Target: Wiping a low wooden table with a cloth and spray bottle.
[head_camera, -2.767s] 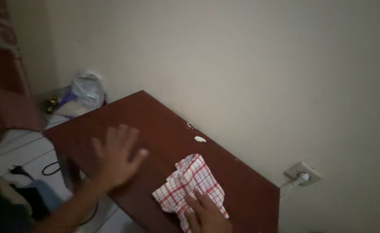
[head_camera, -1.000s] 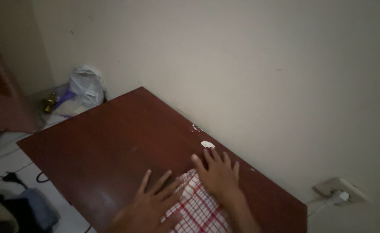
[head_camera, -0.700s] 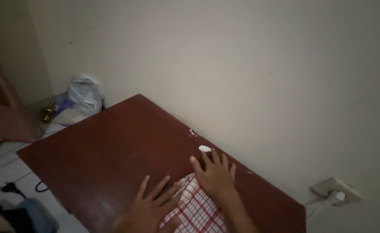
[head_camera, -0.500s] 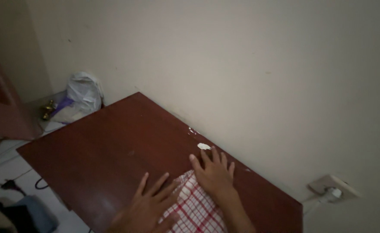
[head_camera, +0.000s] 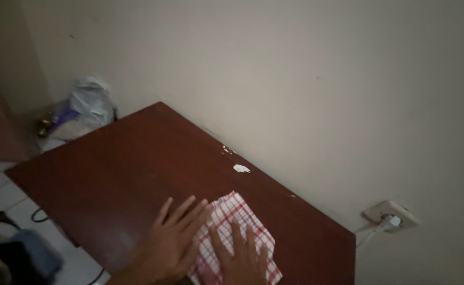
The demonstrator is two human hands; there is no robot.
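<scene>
On table [head_camera: 137, 158], checked cloth [head_camera: 232, 211], corner toward wall

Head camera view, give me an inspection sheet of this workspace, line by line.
Surface: dark reddish-brown wooden table against a cream wall; white chipped patch near its wall edge.
Job's things: red-and-white checked cloth lying flat at the near edge.
Clutter: nothing seen on the table besides the cloth.
Grippers: left hand flat, fingers spread, on the cloth's left edge; right hand flat on the cloth.
Cables: white plug and cord in a wall socket; black cable and plug on the floor.
Surroundings: white plastic bag and a small brass-coloured object beyond the table's far corner.
</scene>
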